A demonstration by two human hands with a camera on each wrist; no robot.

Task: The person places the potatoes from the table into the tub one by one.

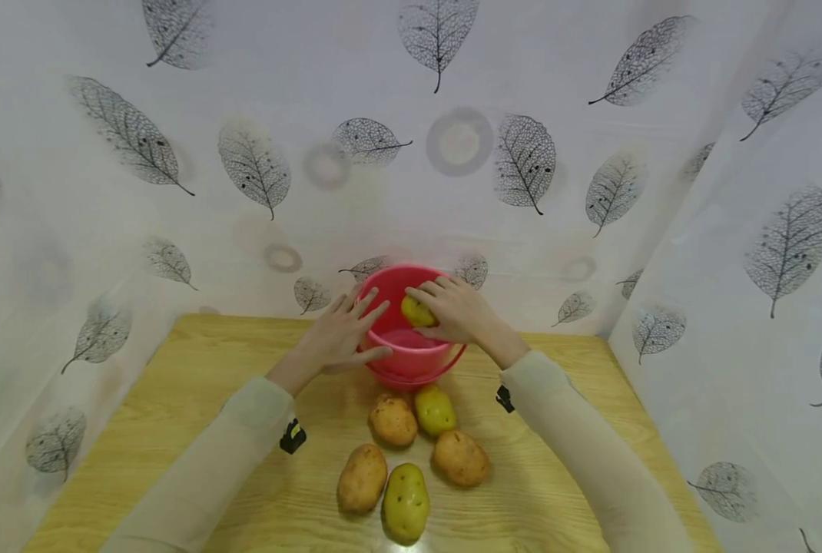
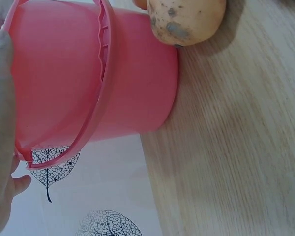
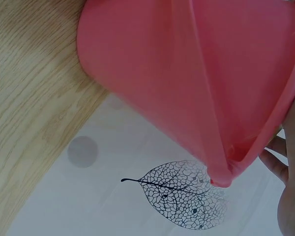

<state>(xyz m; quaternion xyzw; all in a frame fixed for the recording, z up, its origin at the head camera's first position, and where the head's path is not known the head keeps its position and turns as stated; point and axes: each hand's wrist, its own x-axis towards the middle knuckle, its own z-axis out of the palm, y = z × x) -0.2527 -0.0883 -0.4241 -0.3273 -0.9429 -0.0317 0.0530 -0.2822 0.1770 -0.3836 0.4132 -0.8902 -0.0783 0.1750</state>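
A pink bucket (image 1: 411, 365) stands on the table against the back wall, its handle (image 2: 104, 83) hanging down the side. Over its mouth my right hand (image 1: 452, 309) grips a yellow-green potato (image 1: 418, 311) between fingers and thumb. My left hand (image 1: 338, 332) lies along the bucket's left rim with the fingers straight and spread. In front of the bucket are a brown potato (image 1: 393, 420) and a yellow-green potato (image 1: 435, 411). The right wrist view shows the bucket's side (image 3: 137, 64), with the held potato mostly hidden.
Nearer me on the wooden table (image 1: 542, 461) lie another brown potato (image 1: 461, 458), a brown potato (image 1: 362, 478) and a yellow-green potato (image 1: 406, 503). Leaf-patterned white sheeting (image 1: 383, 215) hangs behind the table and at both sides.
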